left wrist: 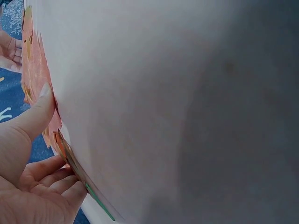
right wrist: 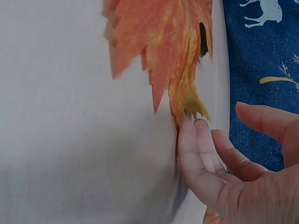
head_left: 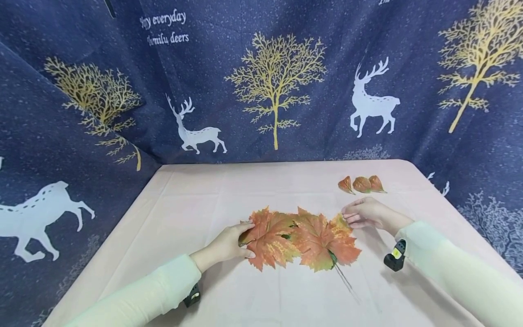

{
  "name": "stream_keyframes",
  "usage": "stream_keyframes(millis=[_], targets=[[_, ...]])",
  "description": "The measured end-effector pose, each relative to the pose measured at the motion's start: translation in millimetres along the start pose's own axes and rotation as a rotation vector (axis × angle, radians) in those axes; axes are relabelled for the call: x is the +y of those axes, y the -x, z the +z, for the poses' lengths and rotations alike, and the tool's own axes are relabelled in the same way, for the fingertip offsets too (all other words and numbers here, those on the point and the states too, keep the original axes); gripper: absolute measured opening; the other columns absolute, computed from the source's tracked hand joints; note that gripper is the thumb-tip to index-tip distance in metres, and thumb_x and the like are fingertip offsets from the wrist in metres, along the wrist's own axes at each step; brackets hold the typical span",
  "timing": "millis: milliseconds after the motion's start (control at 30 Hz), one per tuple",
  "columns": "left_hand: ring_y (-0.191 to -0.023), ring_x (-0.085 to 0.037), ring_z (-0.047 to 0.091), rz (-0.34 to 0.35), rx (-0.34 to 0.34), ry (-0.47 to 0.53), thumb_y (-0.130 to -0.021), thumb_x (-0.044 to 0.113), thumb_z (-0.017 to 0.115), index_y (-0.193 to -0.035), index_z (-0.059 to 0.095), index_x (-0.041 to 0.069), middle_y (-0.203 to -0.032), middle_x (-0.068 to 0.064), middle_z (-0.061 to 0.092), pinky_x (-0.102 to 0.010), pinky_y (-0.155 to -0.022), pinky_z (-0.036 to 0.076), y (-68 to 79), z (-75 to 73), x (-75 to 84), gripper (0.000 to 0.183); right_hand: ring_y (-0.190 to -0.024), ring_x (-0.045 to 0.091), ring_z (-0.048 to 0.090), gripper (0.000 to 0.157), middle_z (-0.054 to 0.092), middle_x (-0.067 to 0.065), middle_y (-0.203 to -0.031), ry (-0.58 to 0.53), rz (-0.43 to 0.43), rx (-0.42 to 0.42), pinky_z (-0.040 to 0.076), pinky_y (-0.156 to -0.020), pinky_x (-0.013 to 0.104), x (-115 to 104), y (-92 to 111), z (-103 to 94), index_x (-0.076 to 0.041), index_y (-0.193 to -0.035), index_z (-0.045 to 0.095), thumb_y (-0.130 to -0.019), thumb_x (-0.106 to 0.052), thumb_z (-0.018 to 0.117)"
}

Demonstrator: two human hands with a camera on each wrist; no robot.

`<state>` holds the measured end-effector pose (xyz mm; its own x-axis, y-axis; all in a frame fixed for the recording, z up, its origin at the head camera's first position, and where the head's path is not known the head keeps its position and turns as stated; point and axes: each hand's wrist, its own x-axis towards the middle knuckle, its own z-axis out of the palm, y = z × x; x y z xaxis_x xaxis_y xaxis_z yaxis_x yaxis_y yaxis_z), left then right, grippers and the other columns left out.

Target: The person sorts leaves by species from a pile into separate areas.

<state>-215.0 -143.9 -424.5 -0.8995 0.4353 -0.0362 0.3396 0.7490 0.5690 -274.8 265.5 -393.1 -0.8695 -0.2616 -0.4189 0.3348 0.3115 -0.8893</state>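
Two large orange-and-yellow artificial maple leaf sprays lie side by side on the table in the head view. My left hand (head_left: 230, 244) rests at the outer edge of the left leaf (head_left: 271, 238), thumb and fingers spread around that edge. Stems (left wrist: 98, 199) run past those fingers in the left wrist view. At the far side of the right leaf (head_left: 314, 236), my right hand (head_left: 371, 214) touches a yellowish leaf tip (right wrist: 190, 100) with its fingertips; its thumb stands away from the leaf. Thin wire stems (head_left: 344, 279) stick out toward the front.
Several small brown-orange leaves (head_left: 362, 184) lie in a row at the back right of the pale tablecloth (head_left: 196, 190). A dark blue curtain (head_left: 253, 131) with deer and trees hangs behind the table. Each wrist wears a black camera (head_left: 395, 256).
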Motion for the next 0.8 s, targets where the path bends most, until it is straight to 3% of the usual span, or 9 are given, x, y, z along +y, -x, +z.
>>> stream_keyframes(millis=[233,500,633,800], targets=[[-0.134,-0.04,0.043,0.003,0.01,0.001,-0.073,0.024,0.085,-0.14,0.047,0.0,-0.147,-0.019,0.046,-0.052,-0.11,0.038,-1.5,0.2,-0.2,0.081,-0.077,0.011,0.068,0.045,0.071,0.002,-0.086,0.034,-0.008,-0.022,0.06,-0.079,0.032,-0.6,0.6,5.3,0.019,-0.13,0.044,-0.097,-0.009,0.054],[-0.134,-0.04,0.043,0.007,0.01,-0.004,-0.073,0.025,0.085,-0.14,0.048,-0.001,-0.146,-0.019,0.046,-0.052,-0.111,0.037,-1.4,0.1,-1.2,0.081,-0.076,0.007,0.061,0.049,0.065,-0.004,-0.085,0.177,-0.027,-0.078,0.058,-0.072,0.025,2.0,1.9,6.5,0.018,-0.13,0.047,-0.093,-0.012,0.059],[-0.135,-0.04,0.043,-0.004,0.009,0.004,-0.073,0.024,0.085,-0.14,0.047,0.0,-0.147,-0.019,0.046,-0.053,-0.11,0.037,-0.1,-1.5,0.4,0.081,-0.074,0.007,0.056,0.055,0.058,-0.005,-0.081,0.151,-0.011,-0.091,0.058,-0.074,0.027,3.6,0.3,8.0,0.019,-0.133,0.04,-0.094,-0.015,0.059],[-0.135,-0.04,0.042,-0.013,0.007,0.004,-0.074,0.024,0.085,-0.141,0.047,0.0,-0.147,-0.019,0.045,-0.053,-0.111,0.037,0.1,-1.9,1.3,0.081,-0.069,0.004,0.054,0.026,0.055,-0.007,-0.074,0.06,0.032,-0.117,0.058,-0.076,0.029,4.9,-1.3,8.7,0.004,-0.111,0.052,-0.093,-0.012,0.06]])
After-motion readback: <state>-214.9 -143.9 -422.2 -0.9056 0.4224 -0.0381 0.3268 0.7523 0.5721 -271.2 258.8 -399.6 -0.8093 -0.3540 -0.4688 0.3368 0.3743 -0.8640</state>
